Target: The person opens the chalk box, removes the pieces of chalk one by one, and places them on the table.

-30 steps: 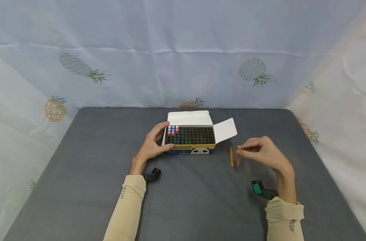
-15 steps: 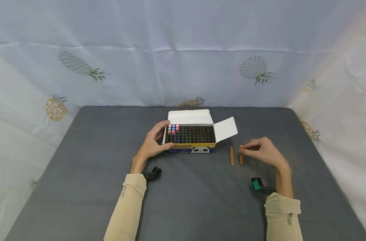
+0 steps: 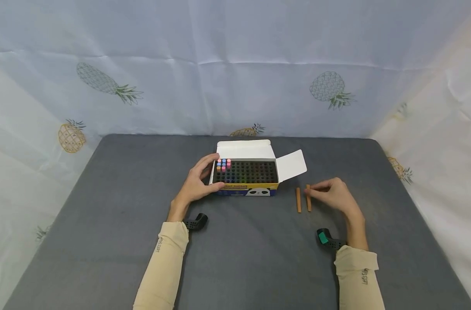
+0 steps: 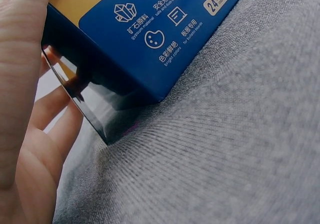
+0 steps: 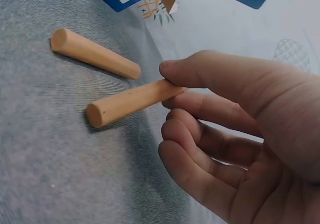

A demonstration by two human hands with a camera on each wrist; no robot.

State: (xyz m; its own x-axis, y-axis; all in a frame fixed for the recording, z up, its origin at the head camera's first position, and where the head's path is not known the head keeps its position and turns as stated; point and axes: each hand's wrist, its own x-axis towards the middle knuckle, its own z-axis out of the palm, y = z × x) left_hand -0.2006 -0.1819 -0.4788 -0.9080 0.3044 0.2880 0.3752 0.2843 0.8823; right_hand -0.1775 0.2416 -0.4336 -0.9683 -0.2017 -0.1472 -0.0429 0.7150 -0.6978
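Evidently, an orange chalk stick (image 5: 127, 105) is pinched at its far end by thumb and forefinger of the right hand (image 3: 337, 198), beside a second round stick (image 5: 95, 54) on grey woven cloth (image 3: 258, 249). It can be judged light, stiff, dusty and brittle, best held gently near the middle. The smooth card box (image 3: 239, 190) is gripped at its left end by the left hand (image 3: 191, 188).
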